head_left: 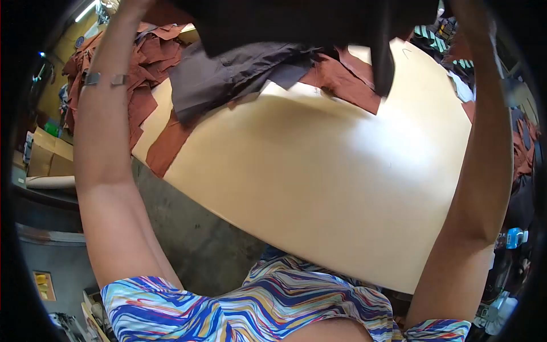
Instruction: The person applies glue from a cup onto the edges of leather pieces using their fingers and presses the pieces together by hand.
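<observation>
Both my forearms reach up and forward, the left forearm (105, 125) along the left side and the right forearm (481, 131) along the right. My hands lie past the top edge, so their fingers do not show. Between the arms, a dark brown sheet of material (302, 25) hangs raised above the table (319, 194), with one strip drooping at its right. The way it is held is hidden. Below it on the table lie a crumpled dark sheet (228, 77) and reddish-brown pieces (350, 85).
A heap of reddish-brown pieces (151, 62) covers the table's far left, and one strip (168, 148) overhangs its left edge. Grey floor (199, 228) shows at the left. More cloth (524, 148) and a blue-labelled bottle (515, 237) are on the right.
</observation>
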The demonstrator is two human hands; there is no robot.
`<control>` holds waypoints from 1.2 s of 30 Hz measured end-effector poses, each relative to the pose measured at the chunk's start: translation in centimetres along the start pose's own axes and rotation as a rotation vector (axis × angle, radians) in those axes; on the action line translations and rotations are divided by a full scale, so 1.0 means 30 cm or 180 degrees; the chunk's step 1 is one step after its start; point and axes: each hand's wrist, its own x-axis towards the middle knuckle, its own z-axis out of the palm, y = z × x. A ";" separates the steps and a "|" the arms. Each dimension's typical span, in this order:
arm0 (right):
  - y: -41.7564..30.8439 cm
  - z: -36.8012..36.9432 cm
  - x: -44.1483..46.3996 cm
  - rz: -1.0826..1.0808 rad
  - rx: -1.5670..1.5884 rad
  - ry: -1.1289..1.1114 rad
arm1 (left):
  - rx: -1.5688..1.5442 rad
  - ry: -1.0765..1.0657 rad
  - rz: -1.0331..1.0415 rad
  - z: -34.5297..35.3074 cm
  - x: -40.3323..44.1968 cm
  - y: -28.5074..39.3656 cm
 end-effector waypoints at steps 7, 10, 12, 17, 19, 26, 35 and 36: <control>-0.397 -0.055 -0.365 -0.0834 0.0732 -0.0554 | 0.1261 -0.0432 0.0448 0.199 -0.199 -0.349; -0.542 -0.053 -0.612 -0.1051 0.1772 -0.2856 | 0.2137 -0.2697 -0.0954 0.266 -0.410 -0.240; -0.542 -0.089 -0.726 -0.1089 0.2360 -0.3152 | 0.1458 -0.3128 -0.1555 0.287 -0.512 -0.167; -0.377 -0.326 -0.787 -0.0738 0.2276 -0.3739 | -0.0167 -0.1722 0.0072 0.335 -0.718 0.096; -0.263 -0.454 -0.797 -0.0493 0.2248 -0.3309 | -0.1096 -0.1575 0.0241 0.241 -0.663 0.404; 0.151 -1.003 -0.716 -0.0190 0.0494 -0.1984 | -0.3071 -0.2364 0.1573 -0.276 -0.594 1.207; 0.896 -0.931 -0.672 0.0575 -0.1038 -0.1355 | -0.3618 -0.2504 0.1635 -0.323 -0.614 1.306; 0.972 -0.888 -0.651 0.0415 -0.1603 -0.1415 | -0.3616 -0.2532 0.1632 -0.323 -0.613 1.305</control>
